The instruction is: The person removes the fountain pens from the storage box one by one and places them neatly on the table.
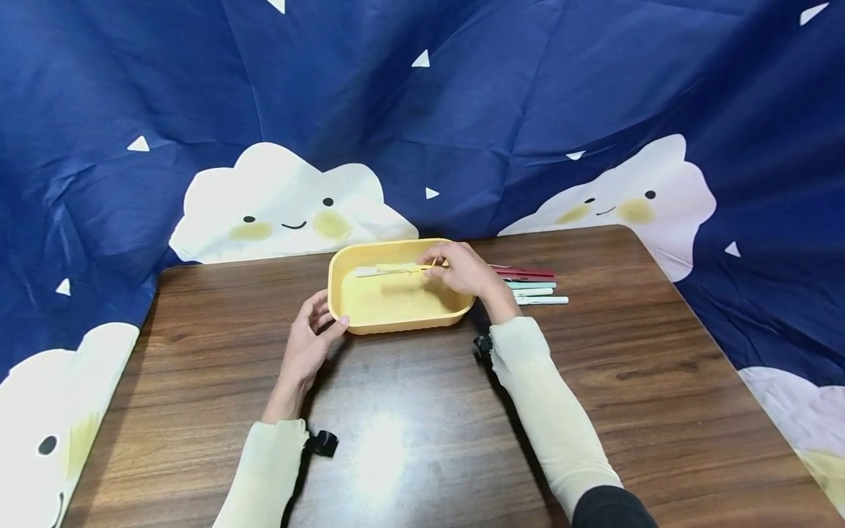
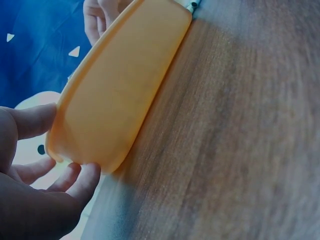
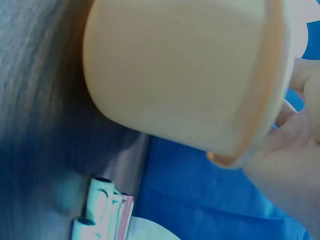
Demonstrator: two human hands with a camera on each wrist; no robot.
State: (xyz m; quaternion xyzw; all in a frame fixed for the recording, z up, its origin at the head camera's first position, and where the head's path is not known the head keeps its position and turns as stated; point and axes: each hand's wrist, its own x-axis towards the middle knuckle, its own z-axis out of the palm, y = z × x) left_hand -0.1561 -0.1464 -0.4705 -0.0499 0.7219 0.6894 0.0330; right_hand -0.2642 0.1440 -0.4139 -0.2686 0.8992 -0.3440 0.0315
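A yellow plastic tray (image 1: 403,321) sits at the back of the table. My left hand (image 1: 310,337) grips its left end, thumb at the front corner of the rim; the left wrist view shows those fingers bent against the tray's end wall (image 2: 115,95). Over the tray's right half, my right hand (image 1: 462,271) pinches the end of a slim pale-yellow pen (image 1: 396,270) that lies level and points left inside the tray. In the right wrist view the tray's wall hides the right fingertips and the pen.
To the right of the tray lie several capped pens side by side: a red pen (image 1: 531,272), a teal pen (image 1: 531,284) and a pale blue pen (image 1: 544,300) among them. Behind the wooden table (image 1: 647,381) hangs a blue cloud-print curtain (image 1: 462,110).
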